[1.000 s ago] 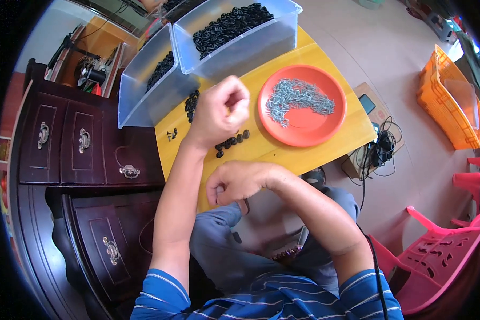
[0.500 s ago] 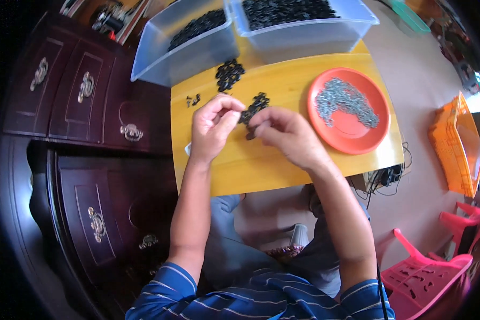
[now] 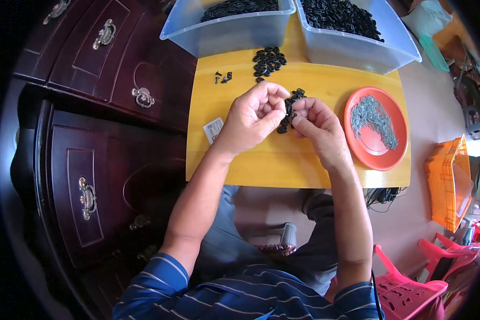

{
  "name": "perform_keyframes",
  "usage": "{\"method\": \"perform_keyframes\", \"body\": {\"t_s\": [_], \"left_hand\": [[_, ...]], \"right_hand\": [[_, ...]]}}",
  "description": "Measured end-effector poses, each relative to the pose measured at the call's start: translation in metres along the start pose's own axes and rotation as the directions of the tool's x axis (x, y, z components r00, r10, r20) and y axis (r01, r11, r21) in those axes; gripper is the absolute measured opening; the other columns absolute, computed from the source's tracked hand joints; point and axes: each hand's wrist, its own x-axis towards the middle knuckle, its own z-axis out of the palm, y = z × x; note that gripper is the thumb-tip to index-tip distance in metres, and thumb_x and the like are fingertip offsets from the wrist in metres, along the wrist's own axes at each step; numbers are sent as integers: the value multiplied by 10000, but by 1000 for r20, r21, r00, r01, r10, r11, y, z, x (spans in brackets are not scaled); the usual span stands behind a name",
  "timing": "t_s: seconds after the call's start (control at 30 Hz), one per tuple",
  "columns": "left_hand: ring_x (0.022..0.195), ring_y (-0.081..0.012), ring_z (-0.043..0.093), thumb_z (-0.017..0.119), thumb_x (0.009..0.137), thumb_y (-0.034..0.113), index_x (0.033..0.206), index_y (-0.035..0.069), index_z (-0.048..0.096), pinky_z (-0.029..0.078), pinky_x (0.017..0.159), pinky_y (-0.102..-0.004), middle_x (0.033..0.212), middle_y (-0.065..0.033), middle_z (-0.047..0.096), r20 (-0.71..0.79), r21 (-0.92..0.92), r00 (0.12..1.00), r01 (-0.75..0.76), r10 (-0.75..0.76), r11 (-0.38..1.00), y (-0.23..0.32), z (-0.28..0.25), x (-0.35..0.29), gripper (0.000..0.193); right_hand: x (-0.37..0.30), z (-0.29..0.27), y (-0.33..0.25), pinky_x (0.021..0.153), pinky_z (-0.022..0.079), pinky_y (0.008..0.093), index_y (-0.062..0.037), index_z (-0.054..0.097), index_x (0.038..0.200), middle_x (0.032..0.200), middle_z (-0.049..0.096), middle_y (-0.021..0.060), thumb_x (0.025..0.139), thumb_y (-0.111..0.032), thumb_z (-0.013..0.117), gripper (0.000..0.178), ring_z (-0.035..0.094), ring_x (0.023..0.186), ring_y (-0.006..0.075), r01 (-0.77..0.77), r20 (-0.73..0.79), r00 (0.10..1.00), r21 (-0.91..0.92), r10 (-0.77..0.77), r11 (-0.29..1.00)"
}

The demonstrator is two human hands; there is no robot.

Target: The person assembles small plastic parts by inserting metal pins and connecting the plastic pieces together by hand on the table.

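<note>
Left hand (image 3: 254,117) and right hand (image 3: 325,132): grips pinched, contents indistinct, beside black parts (image 3: 296,94), left of orange plate (image 3: 370,150).

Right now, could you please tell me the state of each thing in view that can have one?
Left hand: fingers curled, grip unclear
Right hand: fingers bent, grip unclear
Black pieces on table: loose, clustered
Orange-red plate: partly filled with silvery screws
Left translucent bin: open-topped, holding similar pieces
Right translucent bin: open-topped, holding similar pieces
Dark wooden cabinet fronts: apparently closed
Orange crate: open-topped
</note>
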Motion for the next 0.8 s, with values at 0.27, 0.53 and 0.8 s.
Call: {"method": "perform_keyframes", "body": {"t_s": [0.27,0.53,0.8], "left_hand": [[765,-6,548,636,922,-43,1172,29,592,469,699,-172,909,32,614,11,99,1000,-28,27,995,-2,1,-1,264],[780,-11,554,631,921,-48,1177,25,591,479,722,-181,909,27,620,-19,125,999,-44,47,991,0,1,-2,269],[803,-14,559,629,910,-61,1175,31,598,479,741,-180,914,27,621,6,129,999,-32,32,991,-1,3,-1,282]], "right_hand": [[5,-1,6,753,490,231,-35,584,1127,934,623,-22,945,-22,646,193,587,838,58,31,16,999,-18,-30,999],[5,-2,6,748,494,218,-41,583,1109,935,624,-23,937,-8,659,191,587,834,51,41,8,999,-7,-41,999],[6,-1,7,739,496,207,-32,580,1094,919,623,-18,927,6,670,194,588,823,49,62,14,998,-10,-62,998]]}}
